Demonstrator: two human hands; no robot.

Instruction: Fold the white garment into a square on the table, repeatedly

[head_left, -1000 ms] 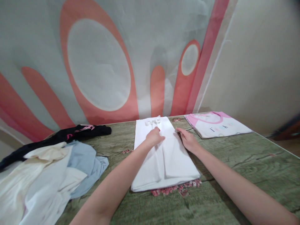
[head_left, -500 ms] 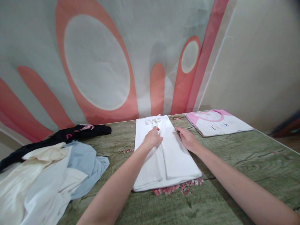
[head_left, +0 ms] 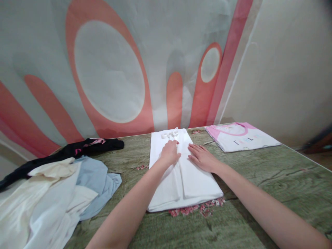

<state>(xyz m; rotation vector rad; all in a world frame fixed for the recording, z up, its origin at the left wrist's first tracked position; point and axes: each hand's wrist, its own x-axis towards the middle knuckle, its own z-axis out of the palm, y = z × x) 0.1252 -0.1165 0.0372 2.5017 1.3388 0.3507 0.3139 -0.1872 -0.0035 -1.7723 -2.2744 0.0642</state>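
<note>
A white garment (head_left: 199, 185), folded into a long rectangle, lies flat in front of me. Its far end carries a small white bow (head_left: 171, 134), and a fold line runs down its middle. My left hand (head_left: 169, 153) rests on the garment's upper middle, just below the bow, with its fingers apart and nothing held. On the garment's right side my right hand (head_left: 202, 157) lies flat, fingers stretched out towards the left. Part of the cloth under both hands is hidden.
Loose clothes lie at the left: a black garment (head_left: 98, 144), a light blue one (head_left: 92, 183) and cream and white ones (head_left: 49, 193). A folded pink-and-white T-shirt (head_left: 246, 139) sits at the back right of the wood-patterned table (head_left: 275, 176). A wall with printed orange shapes (head_left: 174, 100) stands behind.
My right hand has moved from the garment's right edge onto its top, turning flat with the fingers extended. The left hand stays almost where it was.
</note>
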